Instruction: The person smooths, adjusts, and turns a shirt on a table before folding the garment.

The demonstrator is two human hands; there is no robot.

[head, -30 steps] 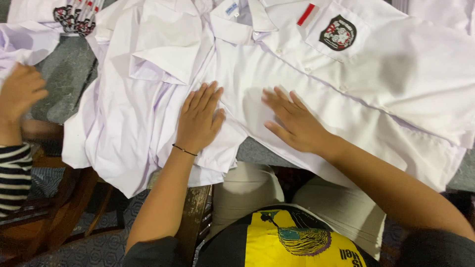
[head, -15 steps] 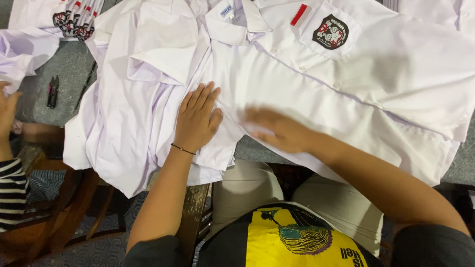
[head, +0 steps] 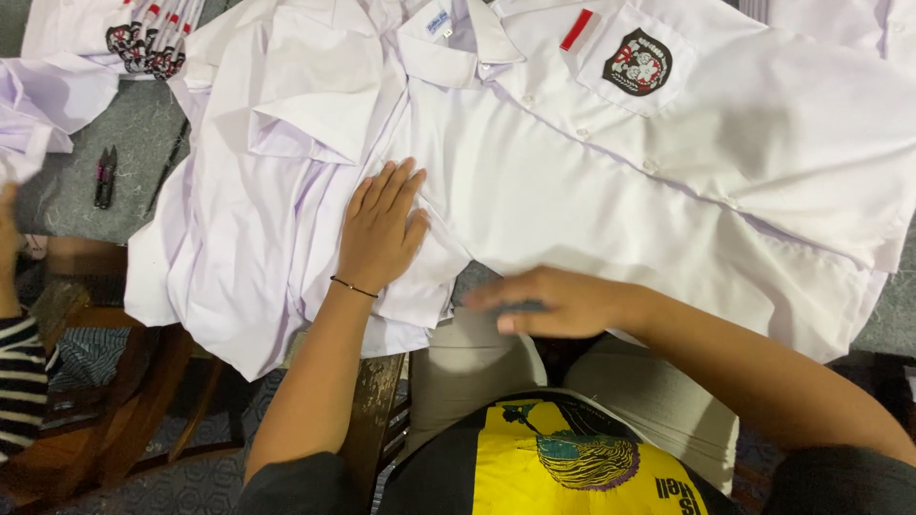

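Where the white shirt (head: 534, 191) lies spread across the grey table (head: 134, 133), collar away from the person and hem toward the near edge, the left hand (head: 382, 229) presses flat on it with fingers straight and slightly spread, gripping nothing. It rests on the shirt's lower left part, just beside a stack of folded white shirts (head: 248, 191) that overlaps the table edge. The right hand (head: 553, 300), blurred, hovers at the shirt's hem near the table edge, above the person's lap; its fingers look loosely extended and no cloth shows between them, though whether it touches the hem I cannot tell. The shirt's chest pocket with a dark round badge (head: 637, 63) sits well beyond both hands. At the far left, small dark snips (head: 105, 176) lie on the table, and another person's striped sleeve (head: 21, 381) shows at the edge.
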